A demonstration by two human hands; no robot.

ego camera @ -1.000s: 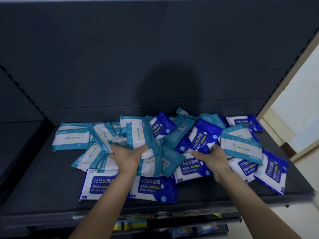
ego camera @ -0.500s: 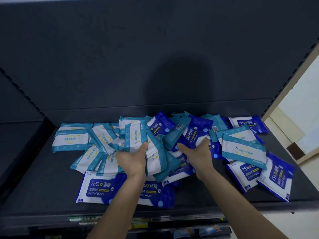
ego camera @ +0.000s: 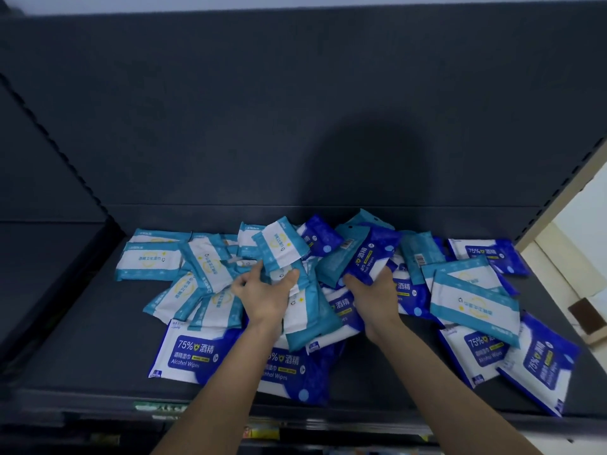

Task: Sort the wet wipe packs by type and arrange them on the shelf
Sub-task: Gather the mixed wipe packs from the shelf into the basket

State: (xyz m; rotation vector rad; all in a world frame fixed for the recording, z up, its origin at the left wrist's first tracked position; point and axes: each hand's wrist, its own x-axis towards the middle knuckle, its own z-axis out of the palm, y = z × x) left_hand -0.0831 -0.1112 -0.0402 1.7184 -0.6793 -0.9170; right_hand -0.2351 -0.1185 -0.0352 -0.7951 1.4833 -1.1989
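dark shelf under me, and the mixed heap of wipe packs sprawls from its back edge to its front edge, all unsorted. my left hand curls round a teal pack, my right hand clamps a blue alcohol pack, both mid-shelf. i reckon: lift each clear so nothing drags along, teal toward the left end, blue right.

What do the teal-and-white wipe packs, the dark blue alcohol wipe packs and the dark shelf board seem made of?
Teal-and-white wipe packs: apparently soft plastic film, matte; they bend and crease in the pile. Dark blue alcohol wipe packs: the same film, printed, with slight sheen. Dark shelf board: probably painted metal, flat and matte; the look leaves this open.
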